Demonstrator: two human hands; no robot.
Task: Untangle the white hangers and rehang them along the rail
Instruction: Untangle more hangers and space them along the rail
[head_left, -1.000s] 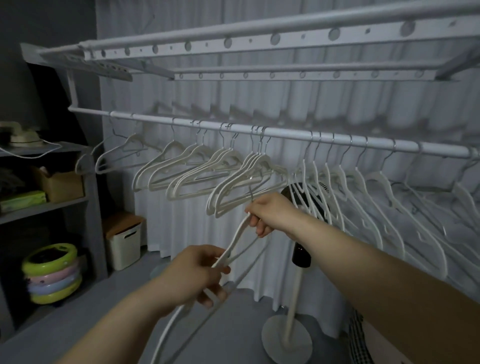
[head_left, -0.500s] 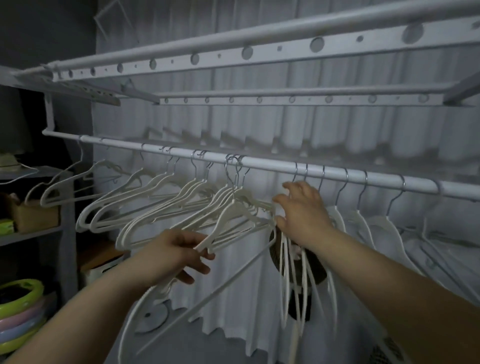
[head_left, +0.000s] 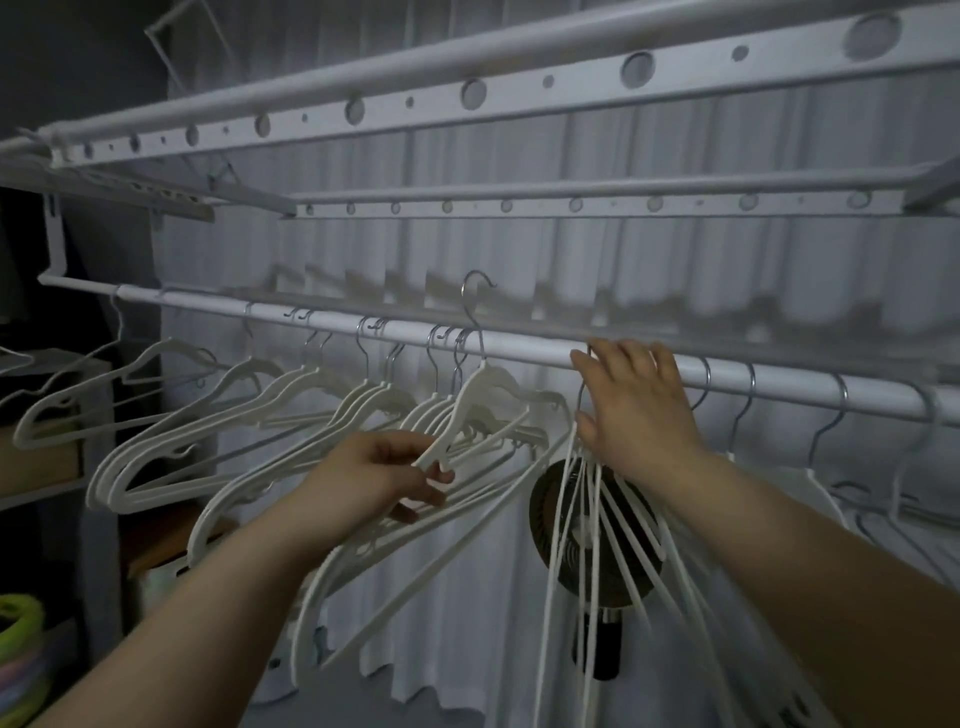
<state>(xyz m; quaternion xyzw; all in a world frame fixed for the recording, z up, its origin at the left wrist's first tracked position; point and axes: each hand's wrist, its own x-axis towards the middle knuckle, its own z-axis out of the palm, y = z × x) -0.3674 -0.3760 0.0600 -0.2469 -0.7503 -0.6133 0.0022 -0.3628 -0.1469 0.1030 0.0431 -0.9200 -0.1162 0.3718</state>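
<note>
A white rail (head_left: 524, 347) runs across the view with several white hangers (head_left: 218, 415) hooked on its left half and several more (head_left: 748, 400) on its right. My left hand (head_left: 374, 475) pinches the shoulder of one white hanger (head_left: 478, 400), lifted so that its metal hook stands above the rail. My right hand (head_left: 631, 405) is spread with straight fingers against a bunch of hangers (head_left: 587, 519) at the rail, pressing them to the right. Their hooks are hidden behind that hand.
A perforated drying rack (head_left: 467, 98) hangs overhead. A pale curtain (head_left: 519, 270) backs the rail. A standing fan (head_left: 592, 540) is below the right hand. Shelves (head_left: 41, 457) with boxes stand at the left, with coloured rings at the bottom left.
My left hand has raised its hanger, so the hook now clears the rail. My right hand has gone from the hanger up to the rail and pushed the bunch rightward. The view tilted upward.
</note>
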